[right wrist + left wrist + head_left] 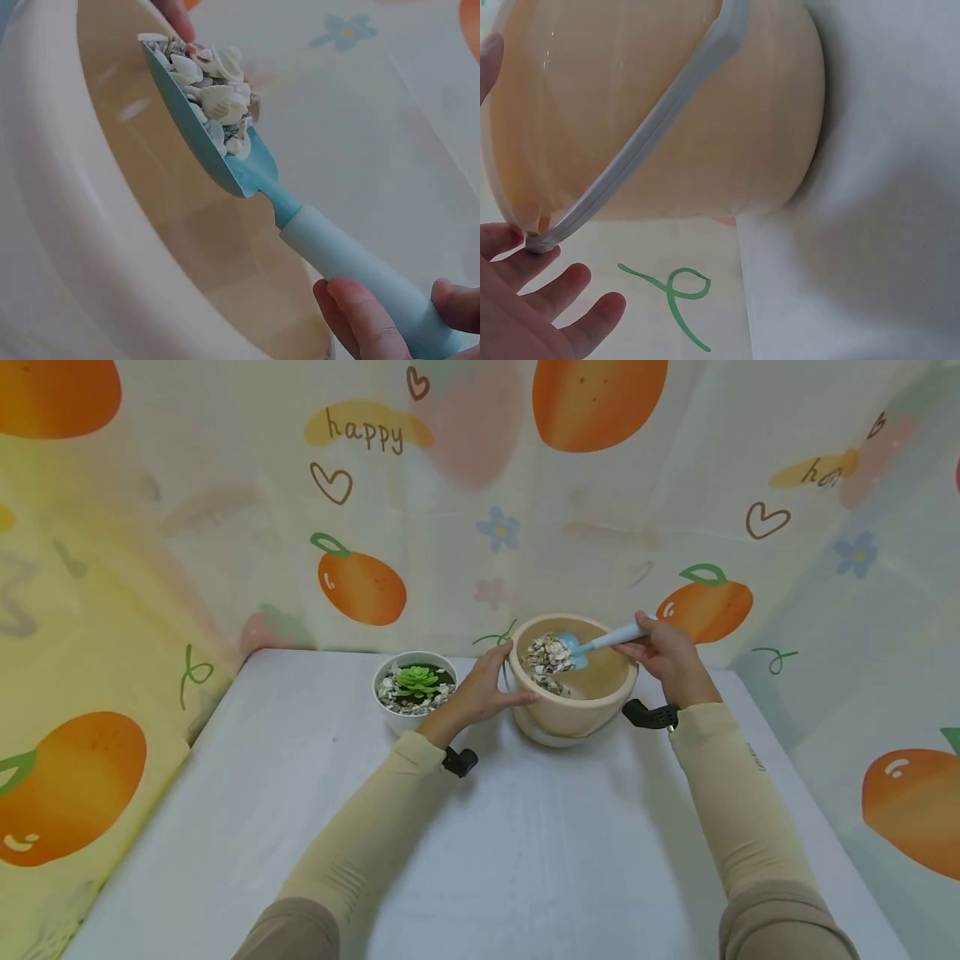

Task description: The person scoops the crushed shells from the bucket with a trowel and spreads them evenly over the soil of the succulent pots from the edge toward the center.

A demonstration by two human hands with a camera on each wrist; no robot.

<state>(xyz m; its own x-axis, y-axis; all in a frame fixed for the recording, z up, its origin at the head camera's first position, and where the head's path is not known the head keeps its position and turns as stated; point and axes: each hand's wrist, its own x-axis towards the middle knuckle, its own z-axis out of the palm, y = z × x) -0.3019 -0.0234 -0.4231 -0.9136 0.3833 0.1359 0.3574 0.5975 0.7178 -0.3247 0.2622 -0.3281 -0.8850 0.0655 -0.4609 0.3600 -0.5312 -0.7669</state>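
A white tabletop [487, 860] lies in front of a printed cloth [450, 543] that lines the left side, the back and the right side. The left section is tinted yellow; oranges, hearts and flowers repeat across the cloth.

The head view alone includes the flowerpot [402, 723]. The left wrist view shows the grey handle [652, 126] slanting down the outer wall of the bucket [570, 718], with fingertips of the left hand [483, 689] at its hinge near the rim. The right wrist view resolves the heap on the scoop [611, 637] into ribbed pale shells [217, 97] and darker grey bits.

The white flowerpot stands near the far edge of the tabletop, left of its middle. It contains a green succulent [417, 681] ringed by shell pieces [390, 697]. The cream bucket stands upright near the far edge, right of its middle; more shell pieces [550, 686] lie inside. The left hand rests loosely spread against the bucket's left side, unclenched. The right hand [667, 656] grasps the scoop's pale blue grip from the right, with the loaded blade over the bucket's opening.
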